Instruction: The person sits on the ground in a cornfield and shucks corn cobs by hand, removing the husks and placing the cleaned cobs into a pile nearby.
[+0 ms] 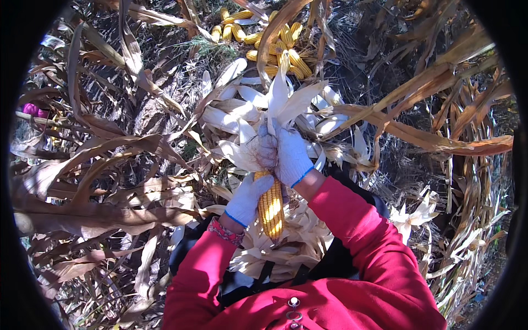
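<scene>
A yellow ear of corn [271, 210] points down towards my lap, its kernels bare and its pale husk [284, 99] peeled back at the upper end. My left hand [248, 198], in a white knit glove with a blue cuff edge, holds the ear from the left near its top, thumb across the kernels. My right hand [292, 154], gloved the same way, grips the gathered husks at the base of the ear. Brown silk clings beside it. The fingers of both hands are partly hidden.
Several husked yellow ears [299, 62] lie in a pile ahead. Loose pale husks [231, 113] cover the ground before me and between my legs. Dry corn stalks and leaves [136, 74] arch in from the left, and more stalks [433, 78] lean in from the right.
</scene>
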